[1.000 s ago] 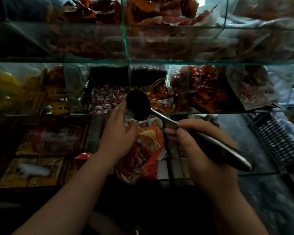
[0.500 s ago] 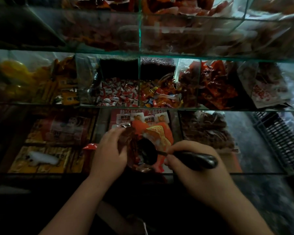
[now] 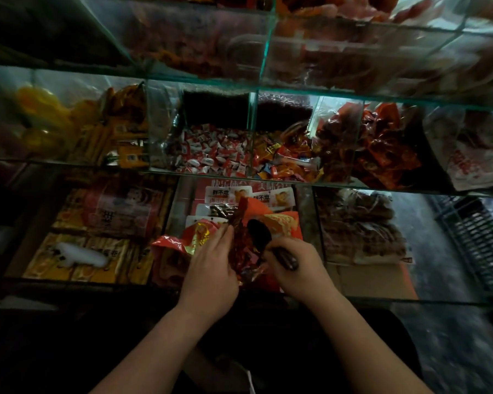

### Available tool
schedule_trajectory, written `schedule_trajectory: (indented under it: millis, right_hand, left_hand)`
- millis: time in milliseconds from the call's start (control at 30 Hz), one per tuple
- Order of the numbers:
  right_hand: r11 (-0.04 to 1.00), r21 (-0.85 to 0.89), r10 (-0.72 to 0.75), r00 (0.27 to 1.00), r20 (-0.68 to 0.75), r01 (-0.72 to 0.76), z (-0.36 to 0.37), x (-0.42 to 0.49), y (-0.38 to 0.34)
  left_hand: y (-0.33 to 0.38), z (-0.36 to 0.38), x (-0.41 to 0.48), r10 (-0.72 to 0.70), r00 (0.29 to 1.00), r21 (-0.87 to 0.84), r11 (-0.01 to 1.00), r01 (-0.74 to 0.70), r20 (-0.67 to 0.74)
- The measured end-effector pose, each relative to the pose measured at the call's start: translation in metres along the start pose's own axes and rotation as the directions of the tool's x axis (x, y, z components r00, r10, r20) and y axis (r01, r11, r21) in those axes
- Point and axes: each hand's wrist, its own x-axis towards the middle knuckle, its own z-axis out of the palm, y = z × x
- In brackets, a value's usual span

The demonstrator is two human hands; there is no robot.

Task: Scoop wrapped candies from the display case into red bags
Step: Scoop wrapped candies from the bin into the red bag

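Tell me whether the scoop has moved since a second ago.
Yes. The scoop, gripped by the right hand, has dropped from in front of the white-candy compartment to the mouth of the red bag, below that shelf's glass edge.

The scoop sits in the bag, between left hand and right hand.

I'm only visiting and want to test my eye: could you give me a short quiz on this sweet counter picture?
1. True or false: the right hand holds the scoop.
2. The left hand holds: A the red bag, B a cup, C a phone?
3. The candies left of the orange-wrapped ones have wrappers mostly of which colour?
Key: 1 true; 2 A; 3 white.
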Motion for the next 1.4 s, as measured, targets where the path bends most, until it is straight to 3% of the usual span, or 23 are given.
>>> schedule_trajectory:
  millis: [100,300,467,567,667,900,1033,1267,1400]
  right_hand:
    - [0.972,0.150,0.180,0.983,0.019,-0.181,-0.002,0.003,-0.004]
    - [0.993,-0.074,-0.075,0.983,0.169,0.088,0.007,-0.011,-0.005]
    - [0.991,-0.071,-0.095,0.978,0.185,0.109,0.003,-0.012,-0.008]
    - [0.998,0.036,0.048,0.993,0.108,-0.052,-0.009,-0.001,-0.009]
    - [0.971,0.078,0.217,0.969,0.116,-0.226,-0.016,0.009,-0.008]
    - [0.989,0.060,0.129,0.984,0.127,-0.137,0.008,-0.005,-0.018]
    - [0.948,0.187,0.244,0.966,0.083,-0.256,-0.011,0.002,-0.014]
    - [0.902,0.248,0.348,0.935,0.070,-0.354,-0.001,-0.006,-0.025]
    - [0.771,0.495,0.471,0.882,-0.021,-0.400,-0.015,-0.001,-0.025]
  left_hand:
    - [-0.002,0.000,-0.001,0.020,1.000,-0.011,1.000,-0.020,0.018]
    - [-0.005,0.000,-0.005,0.010,0.999,-0.008,1.000,-0.010,0.030]
    - [-0.004,0.001,-0.007,0.022,1.000,-0.011,1.000,-0.022,0.010]
    - [-0.003,0.002,-0.008,0.022,1.000,-0.021,1.000,-0.022,0.009]
    - [-0.002,0.004,-0.009,0.027,1.000,-0.034,0.999,-0.026,0.014]
    - [-0.004,0.004,-0.009,0.006,1.000,-0.036,0.999,-0.006,0.022]
    - [-0.006,0.003,-0.011,0.019,0.999,-0.034,0.999,-0.018,0.032]
    - [-0.007,0.006,-0.010,0.019,1.000,-0.026,0.999,-0.019,0.011]
    - [-0.008,0.006,-0.010,0.001,1.000,-0.033,0.999,0.000,0.027]
